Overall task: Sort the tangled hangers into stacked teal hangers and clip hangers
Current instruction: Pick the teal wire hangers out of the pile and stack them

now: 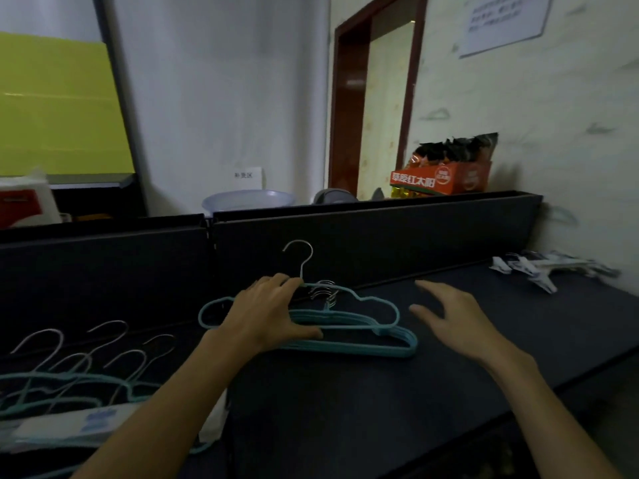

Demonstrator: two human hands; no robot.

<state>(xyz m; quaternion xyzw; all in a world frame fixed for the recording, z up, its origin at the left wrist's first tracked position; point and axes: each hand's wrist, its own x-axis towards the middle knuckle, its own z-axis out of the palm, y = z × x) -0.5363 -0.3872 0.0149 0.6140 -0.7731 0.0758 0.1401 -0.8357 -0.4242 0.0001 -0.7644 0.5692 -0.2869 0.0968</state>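
A stack of teal hangers (359,335) lies flat on the dark table (380,409) in the middle. One more teal hanger (375,300) is raised above the stack, its metal hook up. My left hand (266,314) grips this hanger at the neck below the hook, thumb lying over the stack's lower bars. To the right of the stack hovers my right hand (449,319), fingers spread, holding nothing. A loose tangle of teal hangers (69,385) with metal hooks lies at the near left. White clip hangers (546,269) lie at the far right.
A dark partition (380,236) runs along the table's back edge. White packaging (69,426) lies under the left tangle. Behind the partition stand an orange snack box (442,179), a pale basin (249,200) and a red and white box (20,205).
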